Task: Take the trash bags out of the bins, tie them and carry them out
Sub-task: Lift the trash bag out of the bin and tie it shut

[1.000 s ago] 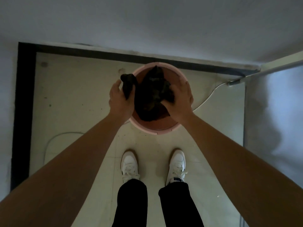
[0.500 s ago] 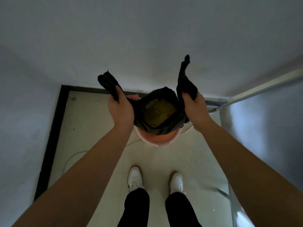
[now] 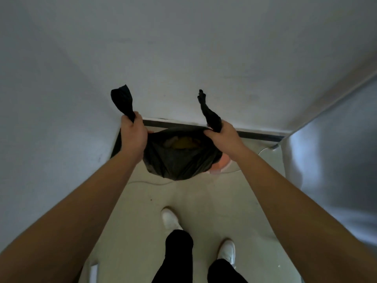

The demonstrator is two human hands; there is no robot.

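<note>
A black trash bag [image 3: 175,162] hangs in the air in front of me, its mouth stretched open and yellowish rubbish showing inside. My left hand [image 3: 133,132] grips the bag's left handle, whose end sticks up above the fist. My right hand [image 3: 221,132] grips the right handle the same way. The pink bin [image 3: 221,165] stands on the floor behind and below the bag; only a small part of its rim shows at the bag's right side.
A white wall with a dark baseboard [image 3: 255,135] is straight ahead and another wall closes the left. A grey metallic panel [image 3: 336,160] stands on the right. My two white shoes [image 3: 170,219] are on the pale floor, and a thin cable [image 3: 149,182] lies there.
Both hands have lifted the bag up out of the pink bin and pulled its handles apart. The bag now hangs clear of the bin, which is mostly hidden behind it.
</note>
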